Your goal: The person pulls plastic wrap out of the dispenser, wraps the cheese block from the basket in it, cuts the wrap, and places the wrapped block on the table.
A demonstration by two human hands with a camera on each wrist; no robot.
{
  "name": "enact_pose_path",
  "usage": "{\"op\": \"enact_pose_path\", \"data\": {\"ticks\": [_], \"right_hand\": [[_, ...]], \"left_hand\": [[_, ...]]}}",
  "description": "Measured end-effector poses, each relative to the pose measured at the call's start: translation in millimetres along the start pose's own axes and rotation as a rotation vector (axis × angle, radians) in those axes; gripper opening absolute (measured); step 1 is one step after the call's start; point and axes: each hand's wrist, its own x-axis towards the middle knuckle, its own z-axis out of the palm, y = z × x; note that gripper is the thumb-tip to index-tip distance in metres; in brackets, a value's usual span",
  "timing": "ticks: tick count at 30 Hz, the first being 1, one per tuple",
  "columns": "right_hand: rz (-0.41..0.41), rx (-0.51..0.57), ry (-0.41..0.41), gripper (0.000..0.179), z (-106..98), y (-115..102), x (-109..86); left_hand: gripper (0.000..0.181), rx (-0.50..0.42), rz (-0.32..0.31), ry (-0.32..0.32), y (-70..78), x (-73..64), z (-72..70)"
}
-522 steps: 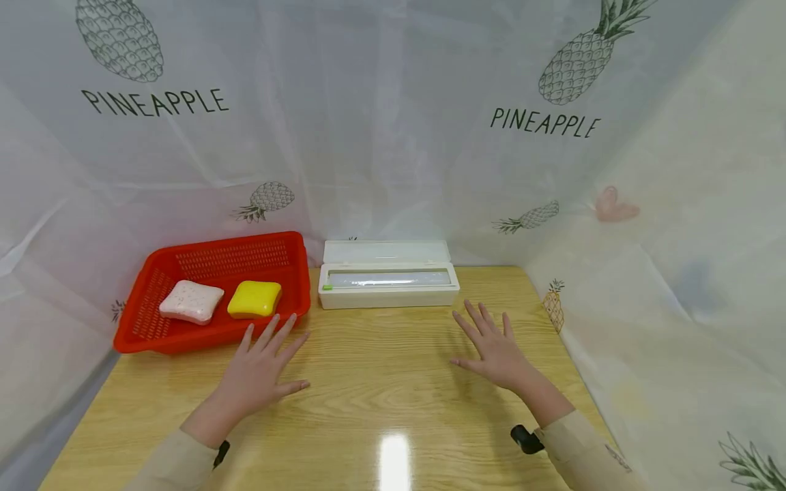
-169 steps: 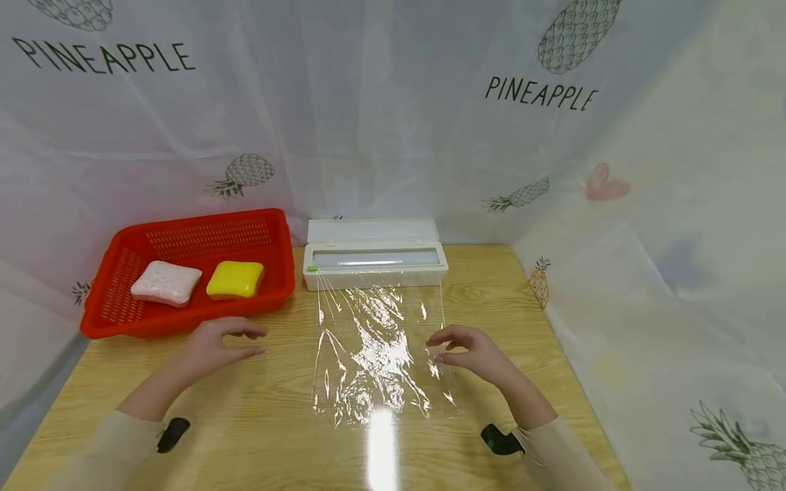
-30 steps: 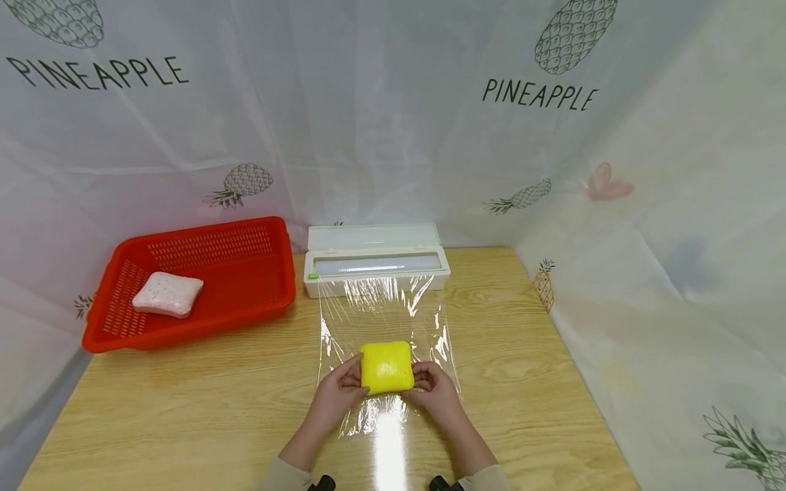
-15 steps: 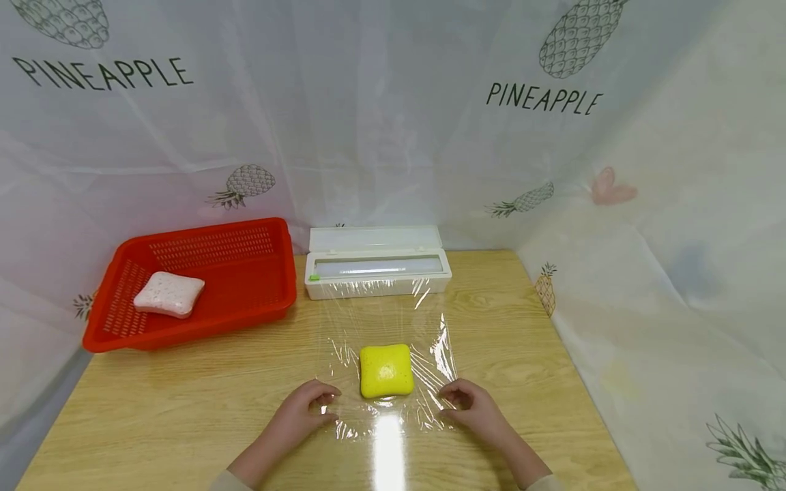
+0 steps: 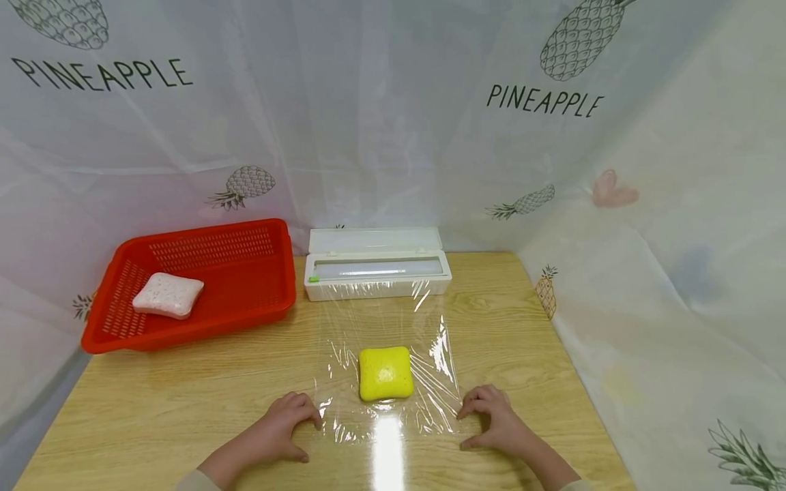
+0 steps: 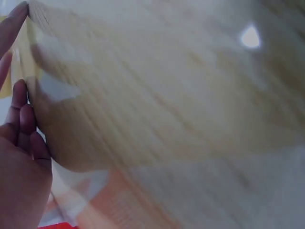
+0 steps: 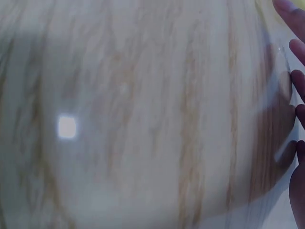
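Note:
A yellow, rounded-square block (image 5: 385,373), like a bar of soap, lies on a clear sheet of cling film (image 5: 344,409). The film runs forward over the table from a white cling film dispenser (image 5: 377,290) whose lid stands up. My left hand (image 5: 279,429) is at the film's near left edge, thumb spread from the bent fingers. At the near right edge my right hand (image 5: 494,423) mirrors it, with a gap between thumb and fingers. In the wrist views, the left fingertips (image 6: 21,88) and right fingertips (image 7: 298,78) are low by the tabletop.
A red plastic basket (image 5: 202,331) stands at the back left with a pale speckled block (image 5: 168,294) in it. The wooden table (image 5: 184,409) ends at a pineapple-print curtain (image 5: 381,136) behind and to the right. A light reflection shines near the front.
Earlier the film was drawn out and the yellow block went from basket to film. Within the last second both hands let go of the block and moved outward to the film's near edges.

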Motion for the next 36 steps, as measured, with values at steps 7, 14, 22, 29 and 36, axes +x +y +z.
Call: {"op": "enact_pose_path", "data": {"ticks": [7, 14, 22, 29, 36], "right_hand": [[-0.06, 0.056, -0.037, 0.04, -2, 2, -7.7], [-0.095, 0.143, -0.009, 0.023, 2, 3, -12.7], [-0.085, 0.115, 0.056, 0.018, 7, 2, -10.4], [-0.028, 0.14, 0.064, 0.017, 10, 2, -10.4], [-0.082, 0.07, 0.086, 0.03, 12, 4, -9.8]], "left_hand": [[0.035, -0.023, 0.064, 0.023, -2.8, -4.3, 1.1], [0.02, -0.031, 0.089, 0.059, -1.0, -5.0, 2.2], [0.02, -0.005, 0.079, 0.104, -1.1, -3.7, 5.4], [0.021, -0.023, 0.071, 0.115, -3.7, -3.9, 7.9], [0.02, -0.054, 0.064, 0.091, -2.8, -3.3, 7.1]]}}
